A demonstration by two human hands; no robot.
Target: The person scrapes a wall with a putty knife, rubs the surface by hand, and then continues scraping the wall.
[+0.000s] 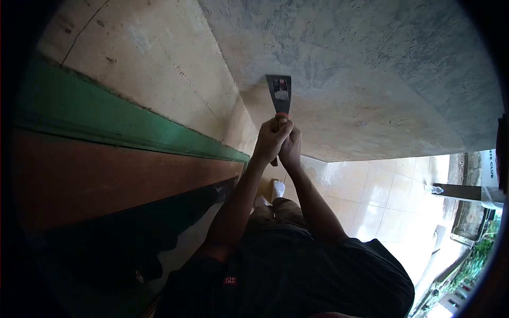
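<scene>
A scraper [280, 95] with a wide flat metal blade and a red collar points away from me, its blade against or very close to the rough grey wall [360, 63]. My left hand [271, 140] and my right hand [291, 146] are pressed together, both closed around its handle. The handle's lower end sticks out beneath my left hand. Most of the grip is hidden by my fingers.
To the left are a green frame [106, 116] and a brown panel [106, 172]. Below lies a tiled floor [366, 196] with my feet on it. A clear plastic bottle [435, 189] is at the right, near a dark ledge and greenery.
</scene>
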